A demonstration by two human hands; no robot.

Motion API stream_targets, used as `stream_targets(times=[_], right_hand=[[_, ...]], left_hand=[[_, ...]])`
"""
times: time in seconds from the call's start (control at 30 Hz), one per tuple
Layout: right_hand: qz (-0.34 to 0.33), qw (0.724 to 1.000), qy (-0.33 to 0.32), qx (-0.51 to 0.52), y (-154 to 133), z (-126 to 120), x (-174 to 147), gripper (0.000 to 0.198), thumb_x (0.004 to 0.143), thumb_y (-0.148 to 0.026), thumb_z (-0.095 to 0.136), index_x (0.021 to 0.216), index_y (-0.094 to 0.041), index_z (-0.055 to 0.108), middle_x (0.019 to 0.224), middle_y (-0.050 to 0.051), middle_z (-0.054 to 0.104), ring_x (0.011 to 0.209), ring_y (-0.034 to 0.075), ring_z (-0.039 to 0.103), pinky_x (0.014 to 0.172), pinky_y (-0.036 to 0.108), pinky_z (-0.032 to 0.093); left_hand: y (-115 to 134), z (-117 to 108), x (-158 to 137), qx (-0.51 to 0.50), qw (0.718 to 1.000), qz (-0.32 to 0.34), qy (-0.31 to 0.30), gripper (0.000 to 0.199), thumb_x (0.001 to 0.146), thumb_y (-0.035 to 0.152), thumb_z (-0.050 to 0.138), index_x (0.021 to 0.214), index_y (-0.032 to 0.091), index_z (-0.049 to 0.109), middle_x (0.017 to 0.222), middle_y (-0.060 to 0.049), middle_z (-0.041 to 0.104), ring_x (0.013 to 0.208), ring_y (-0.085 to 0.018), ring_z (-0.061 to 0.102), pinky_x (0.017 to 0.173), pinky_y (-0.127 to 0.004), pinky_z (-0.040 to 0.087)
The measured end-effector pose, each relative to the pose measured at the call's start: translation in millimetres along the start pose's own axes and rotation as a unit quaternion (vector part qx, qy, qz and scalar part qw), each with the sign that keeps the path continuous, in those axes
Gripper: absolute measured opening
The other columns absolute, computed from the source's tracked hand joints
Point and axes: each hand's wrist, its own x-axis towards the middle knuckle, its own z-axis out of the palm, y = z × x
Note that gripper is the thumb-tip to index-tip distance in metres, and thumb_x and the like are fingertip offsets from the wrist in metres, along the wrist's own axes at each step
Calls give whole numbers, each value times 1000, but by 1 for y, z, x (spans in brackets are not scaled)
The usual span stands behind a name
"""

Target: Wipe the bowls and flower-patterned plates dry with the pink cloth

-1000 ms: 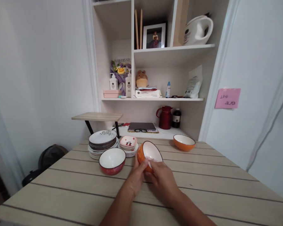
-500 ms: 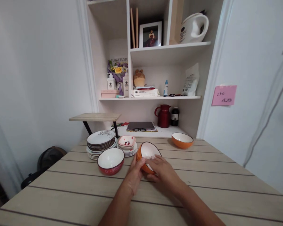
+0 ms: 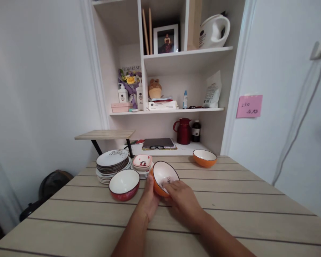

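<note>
An orange bowl (image 3: 160, 173) with a white inside and dark rim is tilted toward me above the table. My left hand (image 3: 149, 198) grips it from the left and below, thumb near the rim. The fingers of my right hand (image 3: 180, 196) are bent together against the inner wall; whatever lies under them is hidden. Dark print shows on the bowl's white inside beside those fingertips. Just left of my left hand stands a red bowl (image 3: 124, 187), upright, with a white inside. Another orange bowl (image 3: 204, 160) sits upright at the table's back right.
Behind the red bowl are a stack of plates (image 3: 112, 159) and a stack of small dishes (image 3: 142, 161). A small raised wooden stand (image 3: 105, 134) is at the back left. The shelf beyond holds a red jug (image 3: 183, 132), a dark bottle (image 3: 195, 131) and a laptop (image 3: 158, 143).
The tilted bowl has turned more toward me, and its printed inside now shows. My right fingers have slid lower inside it. A whitish patch by them earlier is no longer visible.
</note>
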Motion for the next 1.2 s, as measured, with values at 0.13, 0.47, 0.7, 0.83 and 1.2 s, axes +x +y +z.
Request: stream_targets(times=[0.13,0.47,0.7,0.83,1.2], right_hand=[[108,994,0,31,-6,3,1,20,88,-25,56,106,-19,60,93,7,74,85,24,64,72,32,40],[84,996,12,-8,-12,1,1,17,86,-19,53,102,-20,60,94,7,72,86,25,63,73,33,39],[93,996,4,-2,-14,3,3,21,86,-19,54,106,-20,60,94,8,72,86,25,64,74,33,39],[46,999,14,-1,-15,1,5,17,87,-18,55,102,-21,61,97,7,72,88,24,63,75,33,40],[-112,993,27,-25,32,-3,6,29,91,-7,52,103,-30,65,117,-1,72,120,23,56,116,57,13]], left_hand=[[-4,3,-4,36,999,32,18,82,80,45,74,150,38,31,152,-6,45,140,-24,41,116,-38,30],[-4,13,-9,40,999,23,22,89,77,32,80,151,40,29,140,-5,58,126,-23,56,112,-36,36],[-3,12,-8,40,998,21,33,84,78,33,79,149,38,35,142,-5,57,132,-23,51,114,-35,34],[-4,12,-7,56,996,62,40,73,80,31,76,145,30,44,140,-7,59,133,-25,49,114,-36,34],[10,-4,1,3,999,0,35,61,82,37,72,137,19,54,125,-12,68,119,-30,61,107,-46,43]])
